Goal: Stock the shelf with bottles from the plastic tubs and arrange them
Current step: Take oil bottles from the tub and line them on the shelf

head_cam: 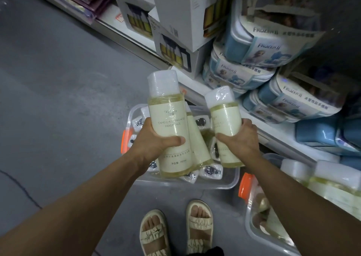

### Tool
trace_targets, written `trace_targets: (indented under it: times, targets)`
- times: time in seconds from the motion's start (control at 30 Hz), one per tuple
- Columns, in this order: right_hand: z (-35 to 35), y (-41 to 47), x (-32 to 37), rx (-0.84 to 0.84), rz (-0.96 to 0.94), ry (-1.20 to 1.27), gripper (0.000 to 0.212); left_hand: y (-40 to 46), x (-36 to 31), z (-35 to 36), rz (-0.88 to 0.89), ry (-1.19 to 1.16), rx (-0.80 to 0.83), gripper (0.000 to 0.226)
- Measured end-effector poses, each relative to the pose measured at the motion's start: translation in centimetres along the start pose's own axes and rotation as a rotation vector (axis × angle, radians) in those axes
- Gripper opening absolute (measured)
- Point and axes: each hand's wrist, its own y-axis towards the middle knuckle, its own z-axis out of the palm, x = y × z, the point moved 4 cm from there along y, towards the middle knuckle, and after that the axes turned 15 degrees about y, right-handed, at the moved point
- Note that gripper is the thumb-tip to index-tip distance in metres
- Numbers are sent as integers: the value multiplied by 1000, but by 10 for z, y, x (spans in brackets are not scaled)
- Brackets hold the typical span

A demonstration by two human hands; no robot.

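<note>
Grey floor (58,99), tub (230,183) half-hidden behind bottles (170,123)

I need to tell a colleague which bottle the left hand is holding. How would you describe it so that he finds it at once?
Start at the clear plastic tub with orange latches on the grey floor, straight ahead of the sandalled feet. Two hands hold bottles above it; the left hand grips the bottle meant. It is the nearer and more upright one, and its pale label faces the camera, reading FRAGRANCE.
</note>
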Motion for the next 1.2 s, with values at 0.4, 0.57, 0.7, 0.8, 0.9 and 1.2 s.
trace_targets:
  times: [0.4, 0.57, 0.7, 0.8, 0.9, 1.2]
  targets:
    - [-64, -85, 113, 389, 154, 689, 46, -83, -70, -59, 21, -31, -44, 68]
    - [-90, -132, 184, 473, 83, 777, 48, -139, -118, -106, 88, -40, -108, 60]
    - [-119, -172, 251, 522, -34, 791, 57, -185, -162, -146, 140, -43, -157, 55]
    - [-143, -202, 299, 535, -109, 763, 81, -219, -196, -174, 195, -22, -179, 49]
    - [-169, -230, 343, 545, -204, 737, 89, -250, -227, -198, 249, -24, -205, 52]
    - [-246, -309, 441, 513, -440, 758, 80, -339, -324, -247, 422, 17, -231, 78]
